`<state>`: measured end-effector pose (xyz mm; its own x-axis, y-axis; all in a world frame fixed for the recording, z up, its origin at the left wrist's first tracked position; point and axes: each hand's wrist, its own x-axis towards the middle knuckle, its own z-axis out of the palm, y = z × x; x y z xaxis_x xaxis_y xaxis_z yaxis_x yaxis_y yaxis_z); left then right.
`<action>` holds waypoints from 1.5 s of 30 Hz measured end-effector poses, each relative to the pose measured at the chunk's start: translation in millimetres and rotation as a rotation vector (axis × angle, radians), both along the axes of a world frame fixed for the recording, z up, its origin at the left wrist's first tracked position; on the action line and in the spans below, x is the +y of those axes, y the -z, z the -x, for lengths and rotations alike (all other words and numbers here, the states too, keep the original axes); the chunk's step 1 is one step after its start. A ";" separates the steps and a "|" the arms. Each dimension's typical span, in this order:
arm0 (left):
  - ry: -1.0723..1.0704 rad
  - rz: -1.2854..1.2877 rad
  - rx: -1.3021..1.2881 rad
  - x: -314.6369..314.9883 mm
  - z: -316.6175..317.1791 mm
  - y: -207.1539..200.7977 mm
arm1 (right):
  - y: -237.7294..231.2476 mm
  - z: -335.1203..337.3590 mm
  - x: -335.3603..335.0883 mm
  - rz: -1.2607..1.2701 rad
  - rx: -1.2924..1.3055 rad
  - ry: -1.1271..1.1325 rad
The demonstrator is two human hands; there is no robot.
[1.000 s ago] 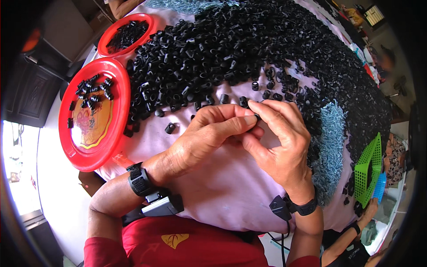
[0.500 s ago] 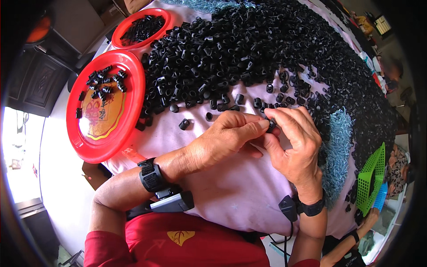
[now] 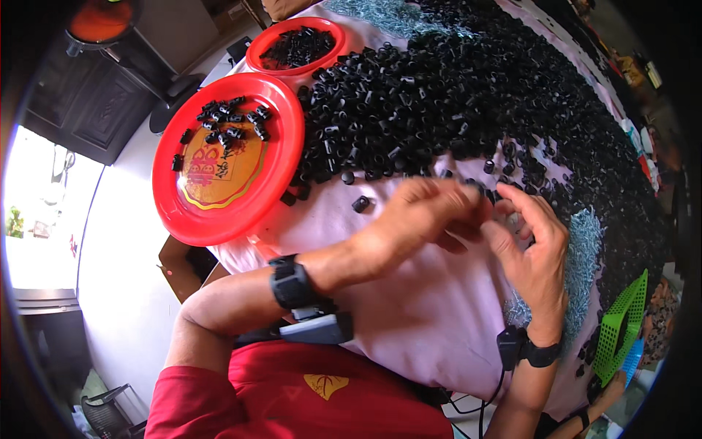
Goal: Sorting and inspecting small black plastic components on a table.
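Observation:
Over the pink cloth, my left hand (image 3: 428,216) is smeared by motion, its thumb and fingers drawn together in a pinch. A dark bit shows at its fingertips, too blurred to name. Close beside it on the right, my right hand (image 3: 537,249) has its thumb and curved fingers apart, with nothing seen between them. Beyond both hands spreads a large heap of small black plastic caps (image 3: 395,102), hollow and short. One loose black cap (image 3: 360,204) lies on the cloth left of my left hand.
A red plate (image 3: 172,208) at left holds several black pieces; behind it stands a red dish (image 3: 257,61) of dark parts. Blue-green tinsel-like material (image 3: 581,271) and a green plastic basket (image 3: 621,325) are at right. Another person's arm (image 3: 603,402) shows at lower right.
My hands were together on a small black part; now they have come slightly apart, and the right fingers have opened. The whole view has shifted, with the plate and heap appearing further right.

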<state>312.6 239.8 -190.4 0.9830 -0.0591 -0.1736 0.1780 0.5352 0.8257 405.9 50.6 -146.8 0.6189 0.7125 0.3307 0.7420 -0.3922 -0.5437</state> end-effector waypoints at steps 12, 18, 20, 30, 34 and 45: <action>-0.632 0.629 -0.134 159.6 76.3 -0.7 | 1.7 -24.1 -21.4 -0.032 -0.057 0.056; -0.371 0.374 -0.049 113.8 58.5 -15.5 | -12.1 -27.0 -53.2 0.482 -0.027 0.201; -0.136 0.263 0.030 89.3 46.5 -16.7 | -7.6 -28.4 -54.4 0.395 0.063 0.138; 0.378 -0.820 -0.397 -55.2 -7.2 -33.3 | -5.8 -41.0 -59.4 0.414 0.110 0.145; 0.399 -1.273 -0.717 -92.9 -26.1 2.2 | -9.3 -44.0 -65.3 0.229 0.108 0.221; 0.321 -1.362 -1.115 -119.3 -36.3 24.7 | -18.4 -45.3 -71.8 0.117 0.112 0.307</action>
<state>348.9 120.5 -215.2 0.6381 -0.6495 0.4134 -0.7679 -0.4982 0.4026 451.2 -21.2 -128.4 0.8383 0.5162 0.1755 0.5177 -0.6524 -0.5535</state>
